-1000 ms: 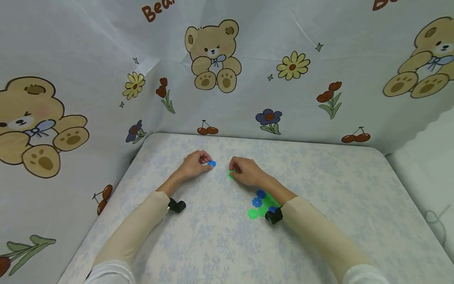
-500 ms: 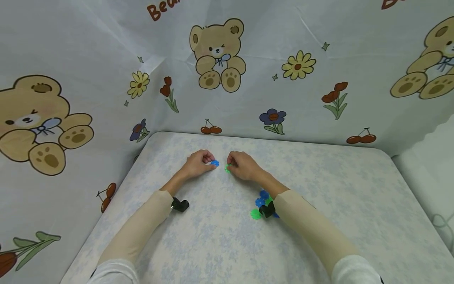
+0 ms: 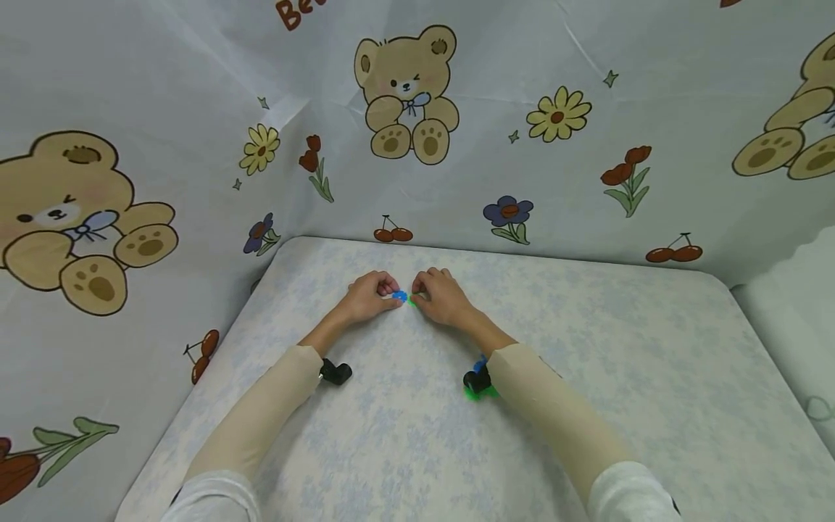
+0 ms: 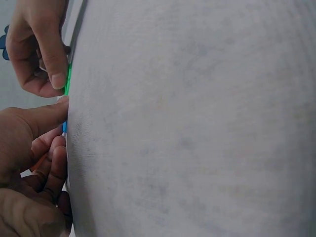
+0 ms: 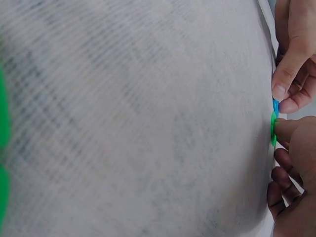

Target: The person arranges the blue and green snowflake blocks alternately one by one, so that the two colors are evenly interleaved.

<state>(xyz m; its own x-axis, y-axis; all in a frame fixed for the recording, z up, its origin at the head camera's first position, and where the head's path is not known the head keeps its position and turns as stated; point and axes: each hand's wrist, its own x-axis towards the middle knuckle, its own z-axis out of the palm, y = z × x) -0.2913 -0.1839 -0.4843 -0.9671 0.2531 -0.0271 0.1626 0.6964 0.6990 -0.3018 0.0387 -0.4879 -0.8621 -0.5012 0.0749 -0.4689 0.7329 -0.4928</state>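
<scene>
Stretched up from the lower left and lower right of the head view, a person's left sleeve [image 3: 254,413] and right sleeve [image 3: 554,413] are seen above a pale tabletop [image 3: 391,449] mottled in blue. A black camera [image 3: 336,373] is worn at each wrist. Beside the right one, just right of centre, loose discs [image 3: 472,395] in green and blue are partly hidden by camera and sleeve; green edges are also caught at the left border of the right wrist view. Farther up, near the frame's middle, a blue disc [image 3: 400,296] is pinched in the grip of the left hand [image 3: 369,298], thumb and fingers clamped on it. Just to its right, a green disc [image 3: 412,300] is likewise clamped in the grip of the right hand [image 3: 445,298]. The two discs are shown edge to edge; whether they are joined cannot be told. Behind, across the top of the frame, a pale sheet [image 3: 483,58] is printed with bears [image 3: 414,94], flowers [image 3: 558,114] and cherries [image 3: 393,234].
</scene>
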